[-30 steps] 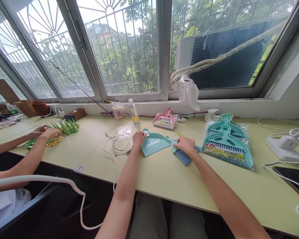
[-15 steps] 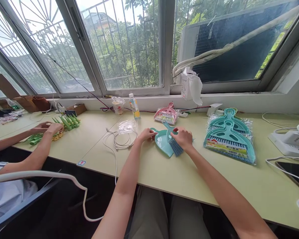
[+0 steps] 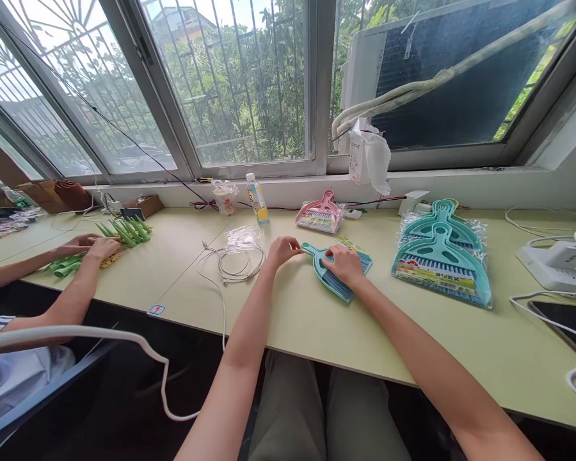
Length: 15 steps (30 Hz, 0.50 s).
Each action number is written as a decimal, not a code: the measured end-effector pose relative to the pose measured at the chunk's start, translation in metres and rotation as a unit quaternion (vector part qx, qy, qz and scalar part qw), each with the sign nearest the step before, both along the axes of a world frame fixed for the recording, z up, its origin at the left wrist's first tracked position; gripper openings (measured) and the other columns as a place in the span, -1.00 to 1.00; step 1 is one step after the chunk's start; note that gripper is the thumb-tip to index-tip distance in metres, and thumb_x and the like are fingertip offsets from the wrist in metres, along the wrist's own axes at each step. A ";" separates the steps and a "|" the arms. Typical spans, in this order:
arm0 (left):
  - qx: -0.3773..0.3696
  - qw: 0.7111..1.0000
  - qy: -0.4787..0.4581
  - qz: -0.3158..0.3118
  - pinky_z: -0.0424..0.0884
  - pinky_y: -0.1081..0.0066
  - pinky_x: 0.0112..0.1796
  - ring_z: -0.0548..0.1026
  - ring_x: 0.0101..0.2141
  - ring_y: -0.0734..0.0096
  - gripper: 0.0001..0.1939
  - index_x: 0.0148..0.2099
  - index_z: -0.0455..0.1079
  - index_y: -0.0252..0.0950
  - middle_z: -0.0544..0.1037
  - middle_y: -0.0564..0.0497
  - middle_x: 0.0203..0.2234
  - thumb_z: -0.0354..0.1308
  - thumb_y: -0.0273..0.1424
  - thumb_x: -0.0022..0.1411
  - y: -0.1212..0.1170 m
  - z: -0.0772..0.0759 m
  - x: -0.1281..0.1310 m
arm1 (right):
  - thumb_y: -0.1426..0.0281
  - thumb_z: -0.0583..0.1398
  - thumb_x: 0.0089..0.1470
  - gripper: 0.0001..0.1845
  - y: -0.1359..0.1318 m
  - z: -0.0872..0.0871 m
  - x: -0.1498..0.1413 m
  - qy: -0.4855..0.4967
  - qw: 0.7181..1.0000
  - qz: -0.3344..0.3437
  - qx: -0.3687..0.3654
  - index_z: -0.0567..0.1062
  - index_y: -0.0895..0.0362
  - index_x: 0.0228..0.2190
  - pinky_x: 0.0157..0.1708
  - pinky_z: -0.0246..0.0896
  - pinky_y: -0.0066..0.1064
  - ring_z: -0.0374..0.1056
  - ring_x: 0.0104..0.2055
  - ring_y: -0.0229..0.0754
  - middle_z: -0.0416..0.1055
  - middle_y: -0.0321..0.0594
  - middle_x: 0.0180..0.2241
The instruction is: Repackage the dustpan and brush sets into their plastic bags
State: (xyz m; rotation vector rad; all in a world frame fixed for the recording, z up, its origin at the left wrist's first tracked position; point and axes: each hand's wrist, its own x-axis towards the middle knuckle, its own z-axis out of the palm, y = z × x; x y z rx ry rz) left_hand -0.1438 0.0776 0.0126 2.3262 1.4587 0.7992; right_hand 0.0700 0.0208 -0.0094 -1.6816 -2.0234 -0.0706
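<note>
A turquoise dustpan (image 3: pixel 319 267) lies on the table in front of me, its handle to the left. With pinched fingers my left hand (image 3: pixel 284 251) holds the tip of that handle. A small brush with blue bristles (image 3: pixel 338 286) rests in the dustpan, lined up with it. My right hand (image 3: pixel 346 264) is closed over the brush and covers most of its handle. From behind that hand pokes a printed card (image 3: pixel 350 244), with more blue bristles or printing beside it; I cannot tell which.
Packed turquoise dustpan sets (image 3: pixel 441 262) stand on the right, a pink set (image 3: pixel 320 211) at the back. A bottle (image 3: pixel 257 200), a plastic wrapper (image 3: pixel 242 238) and a coiled cable (image 3: pixel 240 266) are left of centre. Far left, a co-worker's hands (image 3: pixel 93 246) handle green pieces.
The brush has turned and come down into the dustpan, in line with it. The dustpan now points to the right, its handle toward my left hand. The printed card has come into sight.
</note>
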 end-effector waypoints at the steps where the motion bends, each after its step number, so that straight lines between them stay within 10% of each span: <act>1: 0.062 0.997 0.033 0.015 0.34 0.44 -0.31 0.45 -0.27 0.36 -0.73 -0.24 0.49 -0.27 0.53 -0.01 -0.33 0.33 -0.23 0.05 -0.001 -0.001 0.001 | 0.28 0.13 0.10 -0.80 0.001 -0.001 0.000 0.002 1.000 0.002 0.001 0.47 0.13 -0.33 -0.16 0.06 -0.27 0.37 -0.16 -0.06 0.50 -0.11 -0.20; 6: 0.218 0.952 0.209 -0.048 0.41 0.37 -0.19 0.35 0.00 0.26 -0.62 0.01 0.34 -0.24 0.41 -0.09 -0.02 0.28 -0.46 0.13 -0.004 -0.008 0.016 | 0.28 0.12 0.12 -0.81 0.005 -0.008 0.002 0.020 1.000 0.014 0.008 0.46 0.13 -0.32 -0.18 0.09 -0.27 0.36 -0.16 -0.06 0.49 -0.11 -0.22; 15: 0.225 0.931 0.279 -0.073 0.40 0.43 -0.23 0.41 -0.10 0.35 -0.64 -0.04 0.43 -0.27 0.49 -0.06 -0.15 -0.05 -0.67 0.23 -0.003 -0.017 0.026 | 0.31 0.12 0.14 -0.79 0.012 -0.016 0.006 0.044 0.998 0.042 0.002 0.47 0.16 -0.27 -0.16 0.15 -0.29 0.35 -0.13 -0.04 0.50 -0.09 -0.20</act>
